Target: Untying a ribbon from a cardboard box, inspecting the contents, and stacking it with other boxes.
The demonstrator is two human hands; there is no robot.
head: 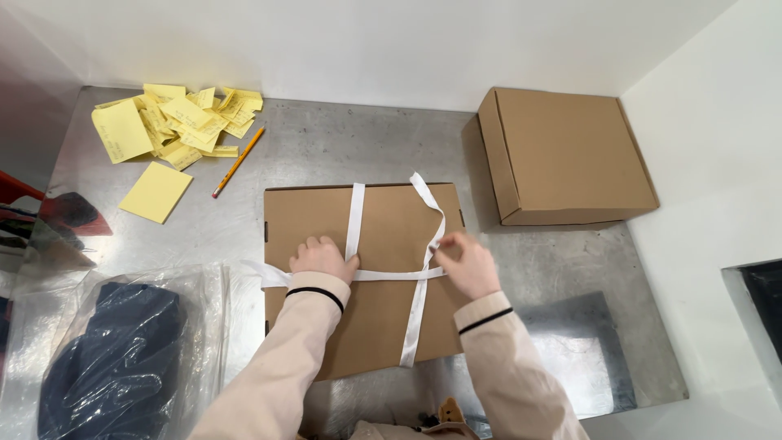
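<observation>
A flat brown cardboard box (383, 236) lies in front of me on a grey metal table (342, 151). A white ribbon (355, 213) runs over its lid from the far edge and crosses itself near the middle. My left hand (322, 258) presses down on the ribbon at the crossing, fingers curled over it. My right hand (467, 262) pinches a loop of the same ribbon at the box's right side, where a strand rises toward the far edge. Another strand hangs down over the near part of the lid.
A second, closed cardboard box (570, 155) stands at the back right against the white wall. Yellow sticky notes (175, 122) and a pencil (239, 161) lie at the back left. A clear plastic bag with dark cloth (114, 358) sits at the near left.
</observation>
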